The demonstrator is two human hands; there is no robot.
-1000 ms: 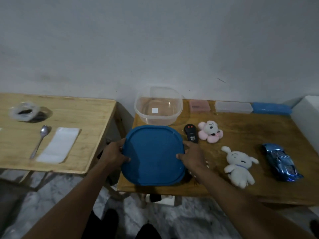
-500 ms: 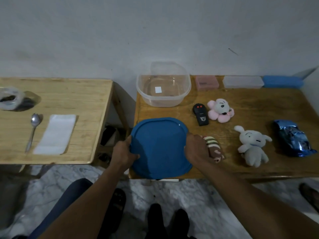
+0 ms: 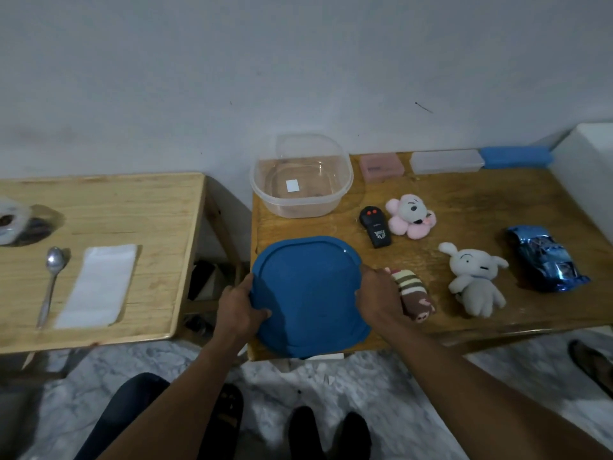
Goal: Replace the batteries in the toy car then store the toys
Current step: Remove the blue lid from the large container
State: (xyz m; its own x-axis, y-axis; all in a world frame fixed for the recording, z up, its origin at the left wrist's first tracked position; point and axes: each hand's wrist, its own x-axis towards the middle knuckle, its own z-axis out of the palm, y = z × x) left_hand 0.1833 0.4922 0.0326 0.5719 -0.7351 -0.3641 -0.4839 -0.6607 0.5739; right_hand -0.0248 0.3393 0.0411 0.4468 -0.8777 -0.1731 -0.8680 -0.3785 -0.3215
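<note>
A blue lid (image 3: pixel 306 293) lies at the near left corner of the right-hand table (image 3: pixel 464 207). My left hand (image 3: pixel 240 305) grips its left edge and my right hand (image 3: pixel 378 295) grips its right edge. Behind the lid stands an empty clear tub (image 3: pixel 300 175). A shiny blue toy car (image 3: pixel 545 258) rests at the right. A black remote (image 3: pixel 374 225), a pink-and-white plush (image 3: pixel 411 215), a white rabbit plush (image 3: pixel 474 278) and a striped brown plush (image 3: pixel 413 293) lie between them.
Pink (image 3: pixel 381 166), clear (image 3: pixel 446 161) and blue (image 3: pixel 515 156) small boxes line the wall. A white block (image 3: pixel 587 161) stands far right. The left table (image 3: pixel 99 210) holds a spoon (image 3: pixel 51 280), a white napkin (image 3: pixel 99 285) and a bagged item (image 3: pixel 13 220). My feet are below.
The lid has come toward the table's near edge with both hands still on it. The striped plush, hidden behind my right hand a second ago, now shows.
</note>
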